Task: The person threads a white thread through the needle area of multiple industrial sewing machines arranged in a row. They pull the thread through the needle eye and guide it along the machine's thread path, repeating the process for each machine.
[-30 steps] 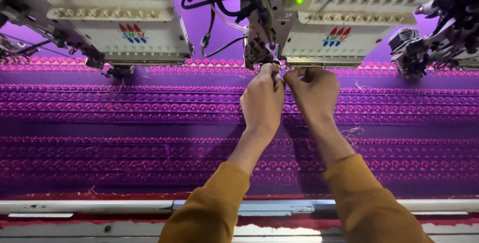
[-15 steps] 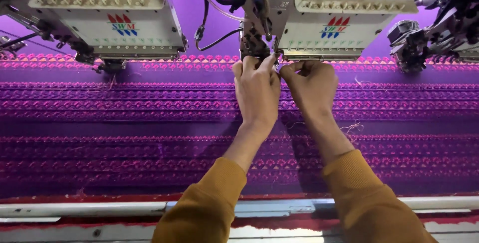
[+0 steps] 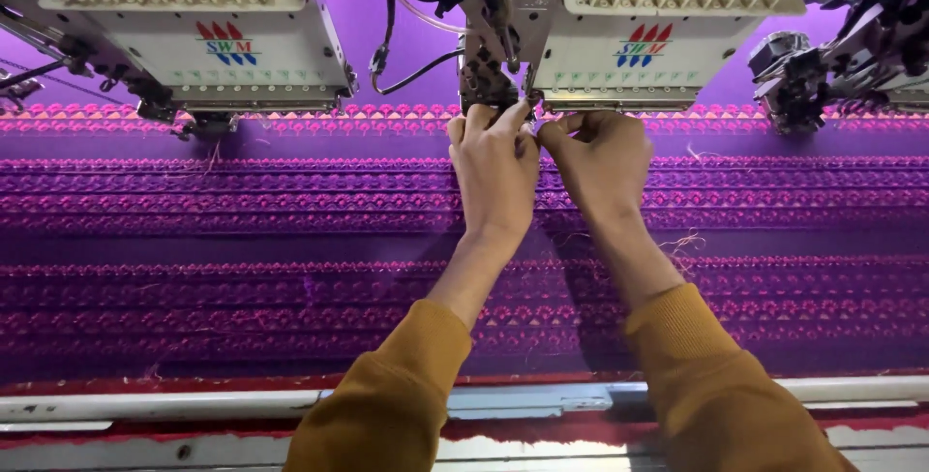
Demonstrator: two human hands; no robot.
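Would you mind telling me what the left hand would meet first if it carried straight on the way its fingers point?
The left hand points up and away, at the dark needle assembly of the embroidery head. Its fingertips already look to be at that part's lower end, so it would likely meet that first; depth is unclear.

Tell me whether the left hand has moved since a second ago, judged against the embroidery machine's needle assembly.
Yes, slightly. The left hand has crept up toward the dark metal needle assembly; its fingertips now reach the underside, beside the right hand.
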